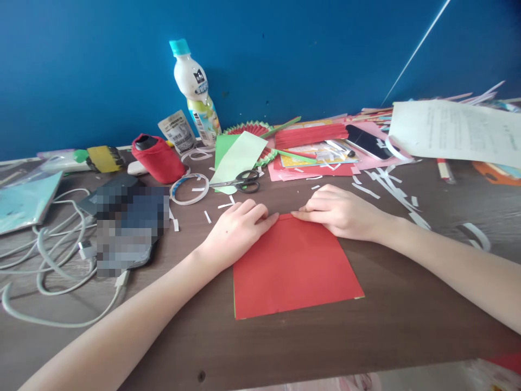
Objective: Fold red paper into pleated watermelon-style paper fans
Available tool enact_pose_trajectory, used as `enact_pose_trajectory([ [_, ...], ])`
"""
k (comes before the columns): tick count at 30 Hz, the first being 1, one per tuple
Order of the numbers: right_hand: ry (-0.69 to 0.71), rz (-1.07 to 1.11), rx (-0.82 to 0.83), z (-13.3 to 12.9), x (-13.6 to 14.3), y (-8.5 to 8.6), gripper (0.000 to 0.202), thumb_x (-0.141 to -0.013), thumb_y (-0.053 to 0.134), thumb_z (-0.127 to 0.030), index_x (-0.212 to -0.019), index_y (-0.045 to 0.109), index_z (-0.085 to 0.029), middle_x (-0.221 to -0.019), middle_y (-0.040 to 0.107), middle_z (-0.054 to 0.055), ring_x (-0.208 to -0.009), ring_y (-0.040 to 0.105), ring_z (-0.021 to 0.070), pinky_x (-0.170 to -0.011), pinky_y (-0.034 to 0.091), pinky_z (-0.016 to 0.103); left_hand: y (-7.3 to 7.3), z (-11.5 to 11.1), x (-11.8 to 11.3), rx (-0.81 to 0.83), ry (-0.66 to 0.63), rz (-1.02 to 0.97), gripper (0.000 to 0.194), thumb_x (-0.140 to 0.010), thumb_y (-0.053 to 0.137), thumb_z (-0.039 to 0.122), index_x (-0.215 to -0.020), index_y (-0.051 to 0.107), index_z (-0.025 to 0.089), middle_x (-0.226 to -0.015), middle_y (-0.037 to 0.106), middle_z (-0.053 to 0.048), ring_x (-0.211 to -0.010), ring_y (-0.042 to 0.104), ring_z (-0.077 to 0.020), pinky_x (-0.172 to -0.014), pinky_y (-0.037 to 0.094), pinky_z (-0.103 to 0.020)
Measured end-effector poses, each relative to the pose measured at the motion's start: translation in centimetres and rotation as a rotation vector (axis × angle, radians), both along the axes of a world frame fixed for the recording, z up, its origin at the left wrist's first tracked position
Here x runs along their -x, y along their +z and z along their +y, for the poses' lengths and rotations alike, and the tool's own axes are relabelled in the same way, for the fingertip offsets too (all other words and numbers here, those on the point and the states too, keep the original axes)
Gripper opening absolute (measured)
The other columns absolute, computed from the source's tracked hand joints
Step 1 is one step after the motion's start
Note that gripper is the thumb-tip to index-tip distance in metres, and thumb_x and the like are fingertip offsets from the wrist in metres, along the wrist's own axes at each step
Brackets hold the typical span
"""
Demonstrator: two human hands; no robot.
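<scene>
A red sheet of paper (pixel 295 266) lies flat on the brown table (pixel 325 342), with a thin green edge showing beneath its left side. Along its far edge runs a narrow folded strip. My left hand (pixel 244 228) pinches that fold at the far left part, fingers curled and thumb pressed down. From the other side my right hand (pixel 334 212) grips the same fold, its thumb and fingers closed close to my left thumb. Black-handled scissors (pixel 246 182) rest just beyond my left hand, partly over a pale green paper piece (pixel 238 160).
Roll of tape (pixel 189 189), bottle (pixel 197 92) and red-wrapped object (pixel 158 160) stand behind on the left. White cables (pixel 61 277) and a pixelated device (pixel 134 228) lie left. Pleated red paper (pixel 311 134), a dark phone (pixel 368 142) and white paper scraps (pixel 391 187) lie at the back right.
</scene>
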State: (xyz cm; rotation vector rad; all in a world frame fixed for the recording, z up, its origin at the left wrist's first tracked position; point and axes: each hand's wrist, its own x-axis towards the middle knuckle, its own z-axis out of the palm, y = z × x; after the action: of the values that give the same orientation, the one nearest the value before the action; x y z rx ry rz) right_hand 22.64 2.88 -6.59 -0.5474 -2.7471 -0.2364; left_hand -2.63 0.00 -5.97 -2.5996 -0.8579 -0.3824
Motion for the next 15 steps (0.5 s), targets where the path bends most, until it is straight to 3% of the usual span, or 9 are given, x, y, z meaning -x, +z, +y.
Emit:
enact_pose_trajectory([
  [5,-0.004,-0.001,-0.007,-0.09,-0.24,0.56,0.035,-0.088,0.032,-0.007,-0.101,0.062,-0.020,-0.078,0.064,0.004,-0.082,0.053,0.0156,-0.073,0.038,0.033,0.01,0.04,-0.03,0.001,0.005,0.008,0.028,-0.091,0.034,0.017,-0.107,0.057,0.019,-0.082,0.058,-0.003,-0.074,0.053,-0.0140,-0.060,0.037,-0.026],
  [15,0.033,0.046,-0.026,-0.12,-0.44,0.51,0.032,-0.087,0.034,-0.005,-0.098,0.062,-0.017,-0.073,0.061,0.004,-0.072,0.050,0.0142,-0.066,0.039,0.030,0.02,0.35,0.45,-0.046,-0.008,0.012,0.026,-0.090,0.036,0.018,-0.102,0.060,0.019,-0.077,0.058,-0.002,-0.070,0.051,-0.0136,-0.060,0.038,-0.026],
])
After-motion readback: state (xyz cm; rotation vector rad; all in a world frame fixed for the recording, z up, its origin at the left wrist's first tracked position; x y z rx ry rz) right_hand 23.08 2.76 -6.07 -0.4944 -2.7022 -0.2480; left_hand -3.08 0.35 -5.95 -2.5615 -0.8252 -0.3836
